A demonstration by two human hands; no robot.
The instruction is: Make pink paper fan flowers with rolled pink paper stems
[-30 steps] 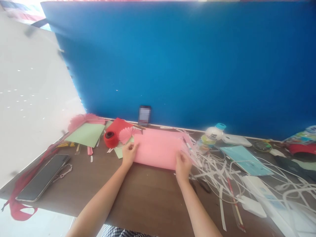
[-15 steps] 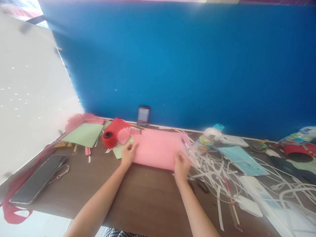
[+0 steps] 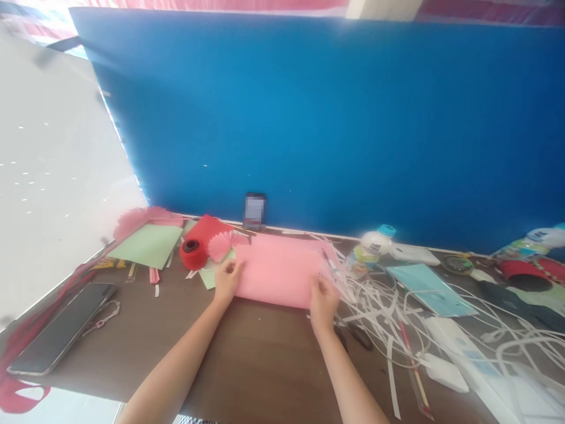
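Observation:
A pink sheet of paper [image 3: 276, 274] lies across the middle of the desk, with more pink paper beneath its far edge. My left hand [image 3: 227, 280] pinches its left edge between thumb and fingers. At the right edge, my right hand [image 3: 324, 297] grips the same sheet, fingers curled and closed. Just beyond my left hand are a folded pink paper fan [image 3: 227, 244] and a red ribbon roll [image 3: 193, 254]. Beside my right hand lie tangled white paper strips and cables [image 3: 379, 303], and dark scissor handles [image 3: 361, 337] show near that wrist.
A phone [image 3: 62, 330] lies at the left, and a small device [image 3: 255, 211] leans on the blue partition [image 3: 309, 118]. Green paper [image 3: 148, 244] rests at the back left. A bottle [image 3: 371, 247], a light-blue packet [image 3: 430, 288] and a white power strip [image 3: 468, 353] are on the right.
The view has tilted slightly, so the desk sits a little lower in the picture. Both hands keep hold of the pink sheet, with hardly any movement against it.

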